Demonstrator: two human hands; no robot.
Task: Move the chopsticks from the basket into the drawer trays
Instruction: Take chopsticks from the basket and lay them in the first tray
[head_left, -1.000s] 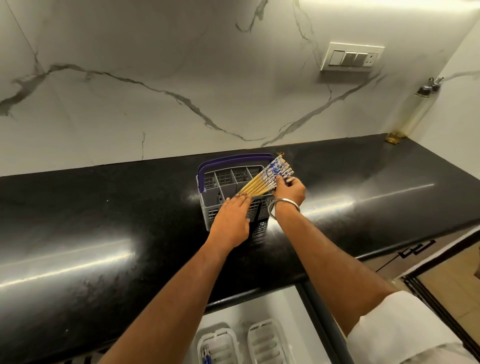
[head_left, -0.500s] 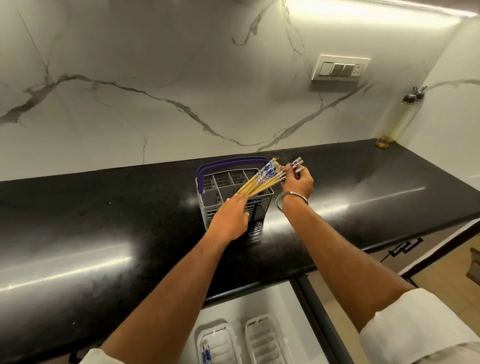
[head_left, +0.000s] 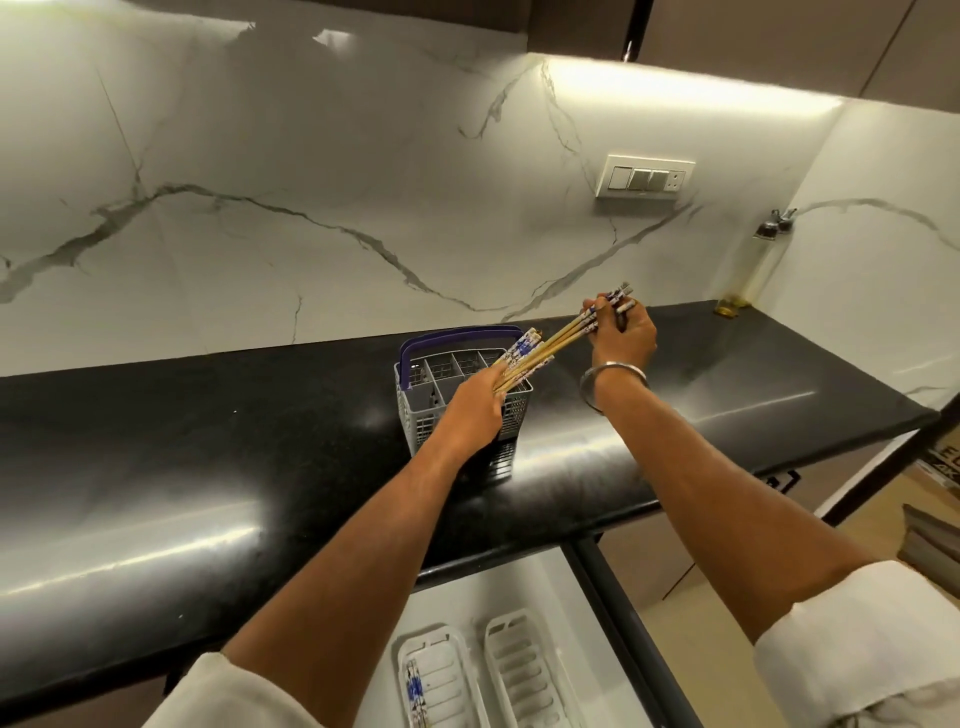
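A grey cutlery basket (head_left: 415, 395) with a purple handle stands on the black counter. My left hand (head_left: 475, 410) rests on its front rim and its fingers hold the lower part of the bundle of wooden chopsticks (head_left: 524, 358) with blue-and-white ends that stays in the basket. My right hand (head_left: 621, 332) is raised to the right of the basket and pinches the patterned ends of a few chopsticks (head_left: 563, 332), drawn up and slanting out of the bundle. Below the counter, an open white drawer holds two white trays; the left tray (head_left: 441, 680) has chopsticks lying in it, the right tray (head_left: 524, 670) shows none.
The glossy black counter (head_left: 208, 467) runs left and right before a marble wall with a switch plate (head_left: 644, 176). A clear oil bottle (head_left: 753, 270) stands in the far right corner. The drawer's dark edge (head_left: 623, 623) runs along its right side.
My right hand has lifted up and to the right, pulling a few chopsticks out of the bundle. My left hand has stayed on the basket rim. The camera has tilted upward.
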